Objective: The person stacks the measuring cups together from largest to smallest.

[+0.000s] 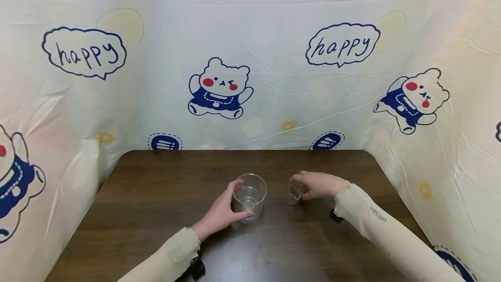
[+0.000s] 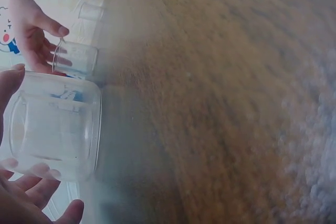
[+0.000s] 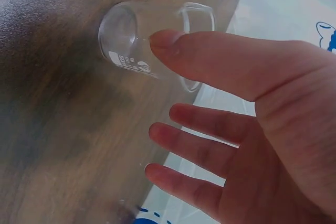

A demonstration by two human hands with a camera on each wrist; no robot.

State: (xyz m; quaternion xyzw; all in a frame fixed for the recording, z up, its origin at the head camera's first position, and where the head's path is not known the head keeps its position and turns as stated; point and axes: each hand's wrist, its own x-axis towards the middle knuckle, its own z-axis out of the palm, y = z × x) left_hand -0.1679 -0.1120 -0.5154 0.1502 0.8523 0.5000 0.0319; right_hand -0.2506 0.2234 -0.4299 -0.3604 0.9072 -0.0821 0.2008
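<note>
Near the middle of the table stands a large clear glass beaker (image 1: 258, 208). My left hand (image 1: 221, 212) grips its side, thumb in front and fingers behind. Inside it shows a smaller round glass outline, seemingly another beaker nested there. To its right is a small clear beaker (image 3: 123, 38) with white printed marks, upright on the table. My right hand (image 1: 318, 184) reaches around that small beaker from the right. In the right wrist view the thumb (image 3: 205, 59) lies across its side, and three fingers are spread and nearly straight, apart from the glass. The index finger is hidden.
The dark brown wooden table (image 1: 156, 212) extends around both beakers. A pale printed cloth (image 1: 274, 55) hangs behind and beside it, close to the table's back edge. In the left wrist view a faint clear outline (image 2: 90, 11) shows beyond the small beaker; its kind is unclear.
</note>
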